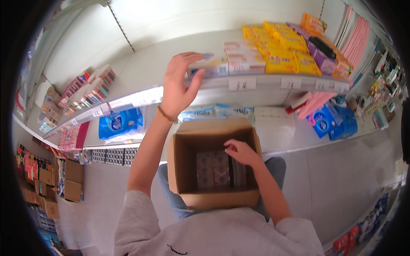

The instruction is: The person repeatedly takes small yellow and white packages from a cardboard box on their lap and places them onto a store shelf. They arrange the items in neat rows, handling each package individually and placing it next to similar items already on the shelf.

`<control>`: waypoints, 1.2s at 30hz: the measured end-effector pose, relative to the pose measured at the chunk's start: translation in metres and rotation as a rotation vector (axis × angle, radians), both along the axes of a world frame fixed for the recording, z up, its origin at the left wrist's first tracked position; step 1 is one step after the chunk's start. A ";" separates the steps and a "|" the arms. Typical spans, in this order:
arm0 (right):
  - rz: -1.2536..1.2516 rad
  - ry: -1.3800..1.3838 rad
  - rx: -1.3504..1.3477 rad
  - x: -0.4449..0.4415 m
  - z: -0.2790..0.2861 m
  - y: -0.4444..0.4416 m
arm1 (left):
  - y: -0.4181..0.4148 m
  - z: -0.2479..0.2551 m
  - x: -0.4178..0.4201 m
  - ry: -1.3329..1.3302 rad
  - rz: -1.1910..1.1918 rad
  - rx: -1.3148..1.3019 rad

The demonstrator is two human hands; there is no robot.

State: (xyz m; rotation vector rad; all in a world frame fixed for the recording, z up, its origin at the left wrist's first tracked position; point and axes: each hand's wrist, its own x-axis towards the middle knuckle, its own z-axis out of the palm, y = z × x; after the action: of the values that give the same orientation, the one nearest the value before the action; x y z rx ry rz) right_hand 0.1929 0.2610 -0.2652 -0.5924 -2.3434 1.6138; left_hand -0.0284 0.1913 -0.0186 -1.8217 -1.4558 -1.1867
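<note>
My left hand (181,80) reaches over the upper shelf's front edge, its thumb and fingers apart around the left end of a small blue and white box (208,68); whether it touches the box I cannot tell. An open cardboard box (224,200) rests on my lap. Small patterned packs (205,169) stand in rows inside it, with a dark gap beside them and blurred packs to the right. My right hand (238,152) is over the right part of this carton, fingers slightly curled, with nothing visible in it.
White-pink boxes (240,59) and yellow packs (280,62) stand right of my left hand. Price cards hang along the shelf edge. Blue packages (117,123) lie on the lower shelf at left, others (323,120) at right. Opened cartons (73,179) stand on the floor at left.
</note>
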 end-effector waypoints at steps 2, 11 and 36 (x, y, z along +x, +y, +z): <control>0.029 -0.019 0.033 0.001 -0.008 0.006 | -0.016 -0.033 0.017 -0.172 -0.078 -0.038; 0.267 -0.328 0.315 -0.001 -0.014 -0.001 | -0.080 -0.215 0.012 -0.213 0.031 -0.983; 0.187 -0.410 0.845 -0.056 -0.251 -0.047 | -0.094 -0.217 0.014 -0.466 0.090 -0.909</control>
State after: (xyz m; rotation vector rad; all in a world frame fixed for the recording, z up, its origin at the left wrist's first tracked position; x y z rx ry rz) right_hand 0.1372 0.2135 -0.5161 -0.5372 -3.1085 0.4279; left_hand -0.0148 0.0971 -0.2360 -2.0388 -2.6292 -1.0108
